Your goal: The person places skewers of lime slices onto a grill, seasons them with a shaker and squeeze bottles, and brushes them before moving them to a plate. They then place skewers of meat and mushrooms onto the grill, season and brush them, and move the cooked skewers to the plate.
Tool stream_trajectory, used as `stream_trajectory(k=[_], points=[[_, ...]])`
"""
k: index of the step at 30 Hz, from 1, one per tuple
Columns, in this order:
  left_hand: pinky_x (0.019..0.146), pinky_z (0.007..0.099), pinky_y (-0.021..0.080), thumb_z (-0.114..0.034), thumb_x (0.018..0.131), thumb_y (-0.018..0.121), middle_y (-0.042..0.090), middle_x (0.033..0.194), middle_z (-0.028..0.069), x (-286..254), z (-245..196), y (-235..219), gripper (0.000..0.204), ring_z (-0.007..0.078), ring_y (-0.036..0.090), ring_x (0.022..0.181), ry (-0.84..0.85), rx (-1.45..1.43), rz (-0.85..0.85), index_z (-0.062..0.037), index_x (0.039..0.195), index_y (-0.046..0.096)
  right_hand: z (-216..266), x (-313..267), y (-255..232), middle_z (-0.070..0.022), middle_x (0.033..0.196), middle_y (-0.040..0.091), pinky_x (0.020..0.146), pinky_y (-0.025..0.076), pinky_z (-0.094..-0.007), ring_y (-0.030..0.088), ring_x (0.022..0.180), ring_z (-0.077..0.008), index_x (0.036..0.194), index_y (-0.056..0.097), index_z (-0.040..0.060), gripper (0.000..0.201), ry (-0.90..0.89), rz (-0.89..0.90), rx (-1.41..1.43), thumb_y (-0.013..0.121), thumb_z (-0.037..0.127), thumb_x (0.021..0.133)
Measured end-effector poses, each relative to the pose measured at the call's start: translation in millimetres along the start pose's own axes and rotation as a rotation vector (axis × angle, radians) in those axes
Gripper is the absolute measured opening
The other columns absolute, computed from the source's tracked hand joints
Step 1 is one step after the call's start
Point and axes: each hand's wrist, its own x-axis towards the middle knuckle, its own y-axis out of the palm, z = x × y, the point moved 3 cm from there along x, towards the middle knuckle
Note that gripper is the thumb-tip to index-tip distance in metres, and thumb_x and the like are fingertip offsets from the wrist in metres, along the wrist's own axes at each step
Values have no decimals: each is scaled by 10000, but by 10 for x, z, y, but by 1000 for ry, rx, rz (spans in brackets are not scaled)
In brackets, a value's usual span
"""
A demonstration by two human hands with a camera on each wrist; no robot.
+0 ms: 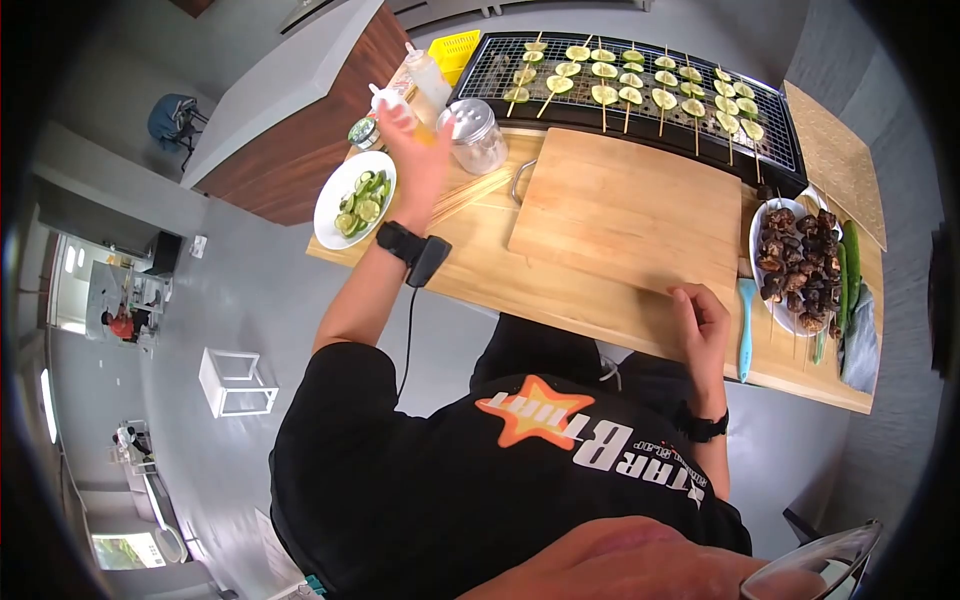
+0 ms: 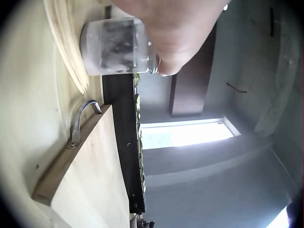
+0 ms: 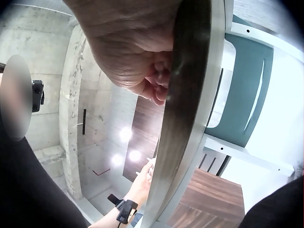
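My left hand (image 1: 418, 170) reaches over the left end of the table, fingers and thumb spread apart. A squeeze bottle with yellow contents (image 1: 424, 133) shows in the gap between them, its white nozzle beyond the fingers. Just right of the thumb stands a clear shaker jar (image 1: 480, 152) with a perforated lid; the left wrist view has the jar (image 2: 114, 46) beside the hand, fingertips hidden. At the table's front edge, my right hand (image 1: 706, 325) rests with loosely curled fingers, near the corner of a wooden cutting board (image 1: 625, 215). No object shows in it.
A black grill (image 1: 640, 60) bears skewers of pale green slices. Left are a plate of green slices (image 1: 325, 212), bare wooden skewers (image 1: 470, 195) and another squeeze bottle (image 1: 428, 76). Right are a blue brush (image 1: 746, 330), dark browned skewers (image 1: 795, 260) on a plate, and a grey cloth (image 1: 860, 345).
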Motion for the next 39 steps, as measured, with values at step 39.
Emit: stream_trajectory(k=[39], points=[[844, 424, 483, -297, 688, 729, 649, 1048, 147, 184, -1560, 2702, 561, 347, 605, 977, 621, 568, 855, -203, 1218, 569, -9, -11, -64, -56, 652, 517, 521, 357, -259, 445, 571, -111, 855, 642, -31, 138, -86, 12, 3, 618, 100, 892]])
